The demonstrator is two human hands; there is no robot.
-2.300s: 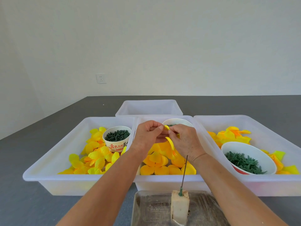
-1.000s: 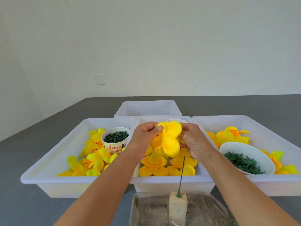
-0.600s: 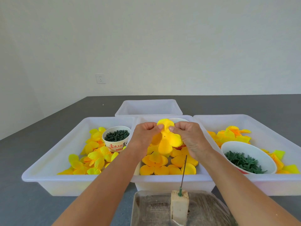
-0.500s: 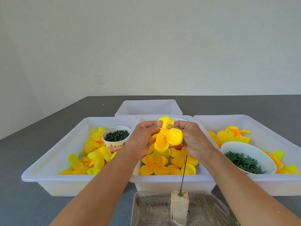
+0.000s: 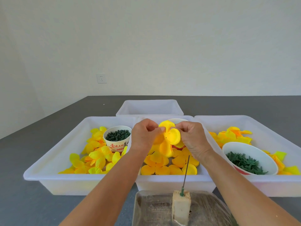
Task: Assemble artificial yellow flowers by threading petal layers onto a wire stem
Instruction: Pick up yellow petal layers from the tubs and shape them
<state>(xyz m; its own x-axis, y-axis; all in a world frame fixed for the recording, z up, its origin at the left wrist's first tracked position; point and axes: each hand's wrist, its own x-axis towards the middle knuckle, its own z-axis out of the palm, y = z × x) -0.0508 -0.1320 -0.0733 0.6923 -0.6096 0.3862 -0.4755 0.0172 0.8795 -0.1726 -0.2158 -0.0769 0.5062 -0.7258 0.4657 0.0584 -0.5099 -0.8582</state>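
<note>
At frame centre, my left hand (image 5: 144,136) and right hand (image 5: 192,137) pinch the yellow fabric petal layer (image 5: 168,139); its centre hole should align squarely over the thin upright wire stem (image 5: 186,170) before lowering.

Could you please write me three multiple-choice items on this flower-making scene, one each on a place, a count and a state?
1. Where does the wire stem stand?
A. in the foam block
B. in the paper cup
C. flat in a bin

2. How many white bins are in view?
A. two
B. four
C. six

3. What is the state of the held petal layer?
A. threaded on the wire
B. lying in a bin
C. pinched by the left hand and right hand

Answers: 1 A, its green base sits in the block. 2 B, three across, one behind. 3 C, held above the middle bin.
</note>
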